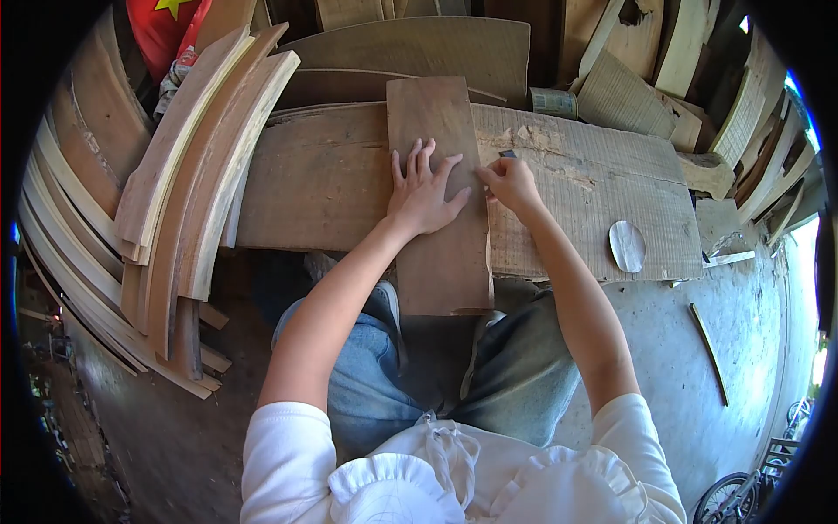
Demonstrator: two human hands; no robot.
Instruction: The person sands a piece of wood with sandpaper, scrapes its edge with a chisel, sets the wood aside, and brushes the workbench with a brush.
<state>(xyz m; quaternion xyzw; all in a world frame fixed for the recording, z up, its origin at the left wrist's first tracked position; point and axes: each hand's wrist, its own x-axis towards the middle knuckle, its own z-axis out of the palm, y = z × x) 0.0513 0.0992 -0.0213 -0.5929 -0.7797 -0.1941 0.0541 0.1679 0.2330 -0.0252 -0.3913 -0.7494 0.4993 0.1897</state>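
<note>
Best handled, I'd judge, with firm even pressure on the flat brown rectangular wooden board [445,271] so it can't pivot, right-side work kept tight to its edge and left fingertips clear of that edge. Board lies crosswise over the long rough-grained wooden desk [305,192], near end overhanging. Left hand [424,196] spread wide, palm down on board's middle; right hand [511,183] curled at board's right edge, pinching a small dark object [507,154], mostly hidden, can't tell what.
</note>
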